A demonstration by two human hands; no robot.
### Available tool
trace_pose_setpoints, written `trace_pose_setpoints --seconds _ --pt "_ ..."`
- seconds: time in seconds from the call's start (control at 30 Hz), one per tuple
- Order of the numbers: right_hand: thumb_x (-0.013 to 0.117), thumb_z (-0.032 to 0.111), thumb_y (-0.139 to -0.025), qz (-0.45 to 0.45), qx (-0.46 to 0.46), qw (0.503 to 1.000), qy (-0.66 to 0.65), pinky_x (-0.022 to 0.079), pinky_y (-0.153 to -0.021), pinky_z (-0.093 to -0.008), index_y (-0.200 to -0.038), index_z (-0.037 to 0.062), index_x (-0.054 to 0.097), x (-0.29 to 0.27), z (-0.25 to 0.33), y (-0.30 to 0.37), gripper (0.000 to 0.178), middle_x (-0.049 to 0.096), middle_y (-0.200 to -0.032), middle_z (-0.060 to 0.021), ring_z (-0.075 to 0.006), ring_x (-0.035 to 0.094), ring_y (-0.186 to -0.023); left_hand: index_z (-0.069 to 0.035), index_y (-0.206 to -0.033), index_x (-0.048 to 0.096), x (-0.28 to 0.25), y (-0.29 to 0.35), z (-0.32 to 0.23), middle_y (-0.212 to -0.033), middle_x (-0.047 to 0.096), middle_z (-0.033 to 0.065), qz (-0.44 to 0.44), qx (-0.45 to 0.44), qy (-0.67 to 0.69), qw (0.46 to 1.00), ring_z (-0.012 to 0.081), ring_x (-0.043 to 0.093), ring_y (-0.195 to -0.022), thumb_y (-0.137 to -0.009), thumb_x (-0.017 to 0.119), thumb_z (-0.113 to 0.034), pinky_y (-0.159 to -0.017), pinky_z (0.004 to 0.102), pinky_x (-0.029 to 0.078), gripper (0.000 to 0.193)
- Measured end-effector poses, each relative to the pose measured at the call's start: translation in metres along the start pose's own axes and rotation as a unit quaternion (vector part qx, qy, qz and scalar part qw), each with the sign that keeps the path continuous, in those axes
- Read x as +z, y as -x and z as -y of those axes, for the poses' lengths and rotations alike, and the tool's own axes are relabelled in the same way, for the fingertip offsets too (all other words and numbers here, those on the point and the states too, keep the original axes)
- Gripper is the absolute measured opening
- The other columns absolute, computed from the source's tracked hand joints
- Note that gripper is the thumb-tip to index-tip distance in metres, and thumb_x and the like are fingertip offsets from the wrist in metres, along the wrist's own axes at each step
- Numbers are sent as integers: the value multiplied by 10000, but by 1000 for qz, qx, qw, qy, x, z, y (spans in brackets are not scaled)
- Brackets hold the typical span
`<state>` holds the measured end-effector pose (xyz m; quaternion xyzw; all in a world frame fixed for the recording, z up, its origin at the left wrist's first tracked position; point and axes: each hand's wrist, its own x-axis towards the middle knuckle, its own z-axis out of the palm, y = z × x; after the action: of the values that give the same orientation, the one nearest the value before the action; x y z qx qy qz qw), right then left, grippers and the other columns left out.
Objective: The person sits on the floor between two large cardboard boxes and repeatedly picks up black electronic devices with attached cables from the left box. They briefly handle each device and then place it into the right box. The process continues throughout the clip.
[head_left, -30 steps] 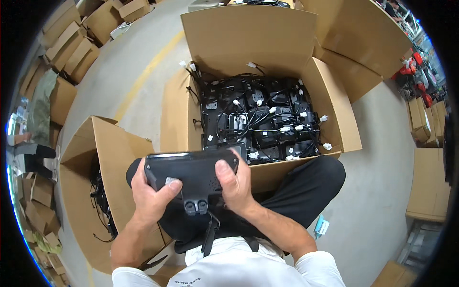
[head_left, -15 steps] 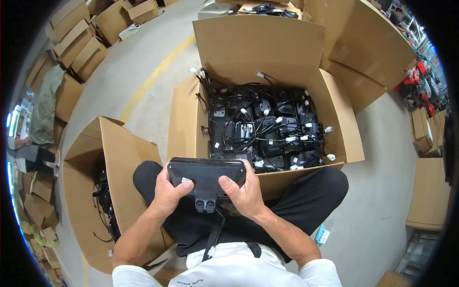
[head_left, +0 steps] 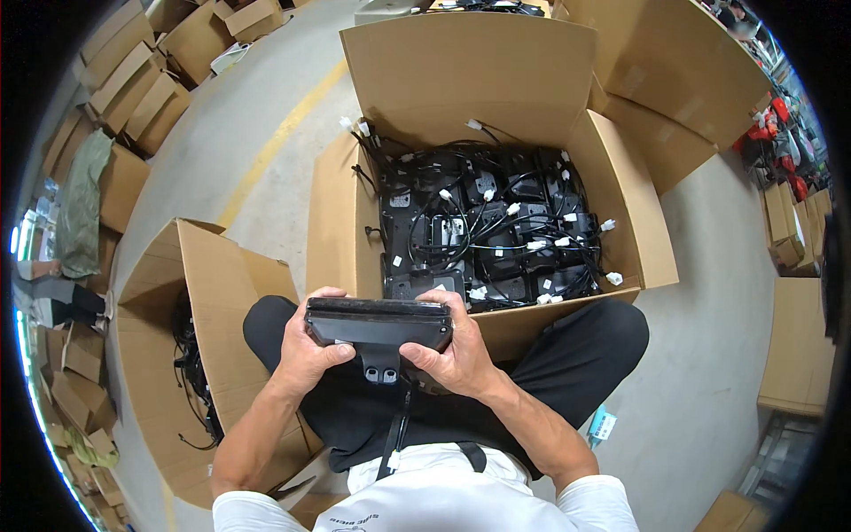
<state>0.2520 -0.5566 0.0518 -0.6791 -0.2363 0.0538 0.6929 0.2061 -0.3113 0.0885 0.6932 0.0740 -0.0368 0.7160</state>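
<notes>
Between my two hands is a flat, wide black display unit (head_left: 377, 330). A short bracket with two round holes projects from it toward me, and a black cable with a white plug (head_left: 394, 459) hangs down over my lap. My left hand (head_left: 310, 350) grips the unit's left end, its thumb on the near face. At the other end my right hand (head_left: 454, 350) holds it the same way. Just beyond stands an open cardboard box (head_left: 470, 75), filled with similar black units (head_left: 496, 244), tangled black cables and white plugs. The unit's far side is hidden from me.
A second open carton (head_left: 230, 328) with black cabled parts stands at my left. A larger carton (head_left: 674, 80) rises behind the main box on the right. A small blue-and-white packet (head_left: 602, 424) lies by my right knee. Another person (head_left: 62, 297) is at the far left.
The display unit has tilted, so its broad near face looks narrower and its upper edge shows more. Both hands still hold it, and my fingers now show over its far edge.
</notes>
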Motion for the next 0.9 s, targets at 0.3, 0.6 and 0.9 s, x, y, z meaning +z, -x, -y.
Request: trace_pose_setpoints --seconds 0.3,0.6,0.9 --pt "857 359 -833 31 -73 996 41 577 -837 -387 -1314 6 470 -8 1 -6 711 642 -1147 -208 -309 710 -985 -11 -1381 499 -1 -2 6 -1314 634 125 28 3 40 999 215 620 -1208 -662 959 -142 -1073 366 495 864" --pt "879 378 -799 54 2 997 56 569 -817 -357 -1289 -12 534 -22 11 -4 715 662 -1098 -192 -282 709 -970 21 -1257 592 -12 -5 -22 -1169 670 120 150 -101 -212 960 164 618 -1092 -660 927 -205 -958 307 492 722" --pt "852 318 -826 69 56 996 -23 562 -802 -308 -1183 -58 650 -18 34 -12 557 706 -1032 -147 -203 694 -908 28 -1394 498 36 22 -40 -1258 631 125 256 -184 -86 945 177 591 -1156 -903 764 -308 -1012 342 485 652"
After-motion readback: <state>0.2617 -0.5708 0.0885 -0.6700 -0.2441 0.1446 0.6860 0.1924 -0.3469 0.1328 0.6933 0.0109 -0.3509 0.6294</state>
